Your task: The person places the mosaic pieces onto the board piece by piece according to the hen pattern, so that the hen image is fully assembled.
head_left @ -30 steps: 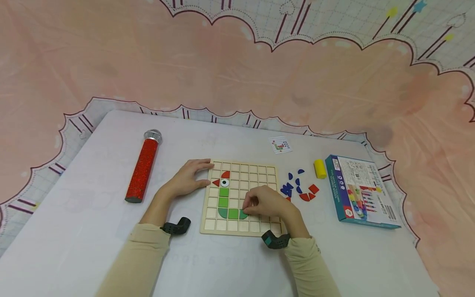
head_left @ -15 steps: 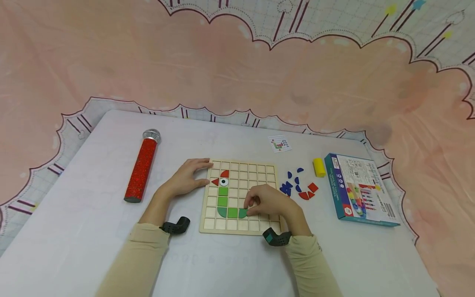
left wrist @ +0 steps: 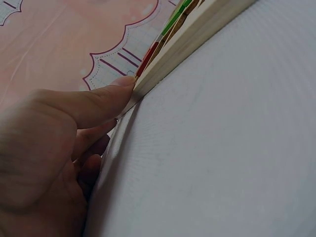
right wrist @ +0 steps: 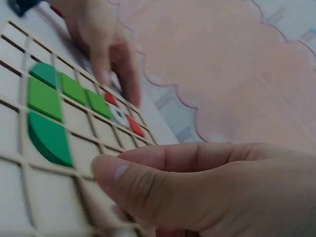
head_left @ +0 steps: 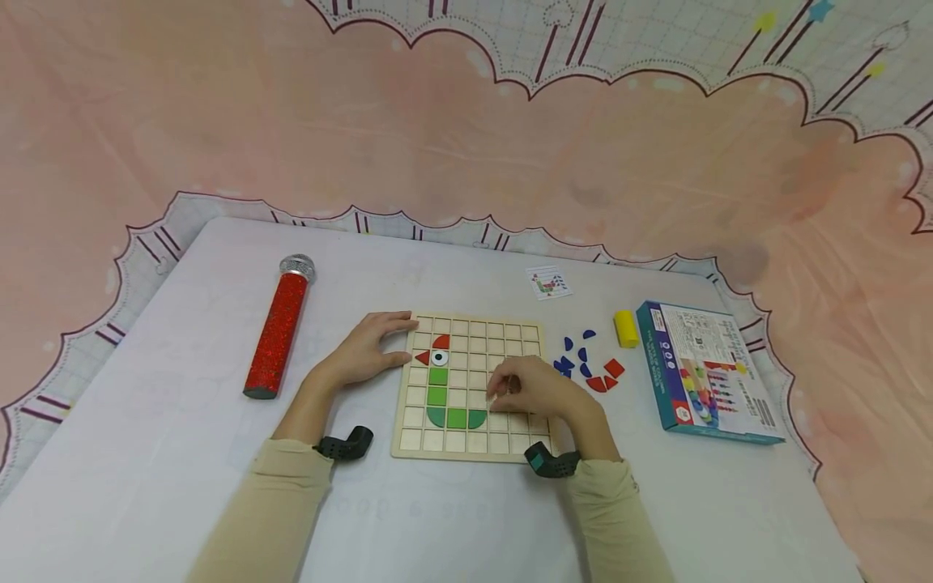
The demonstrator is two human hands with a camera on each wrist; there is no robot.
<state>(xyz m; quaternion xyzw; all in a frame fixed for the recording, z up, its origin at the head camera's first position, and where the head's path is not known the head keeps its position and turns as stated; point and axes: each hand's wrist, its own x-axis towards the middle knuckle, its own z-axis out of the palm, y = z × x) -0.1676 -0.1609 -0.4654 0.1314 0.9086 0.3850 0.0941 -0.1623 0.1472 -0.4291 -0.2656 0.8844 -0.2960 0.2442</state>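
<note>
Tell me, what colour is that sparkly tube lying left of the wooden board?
Red glitter tube with a silver cap; clearest in the head view.

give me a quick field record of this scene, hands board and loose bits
left hand: fingers straight, resting against the left edge of the wooden grid board
right hand: fingers loosely curled over the board, holding nothing visible
on board: green tiles, red tiles, white eye disc
loose beside board: blue pieces, red pieces, yellow cylinder
far left: red glitter tube
far right: blue box
</note>
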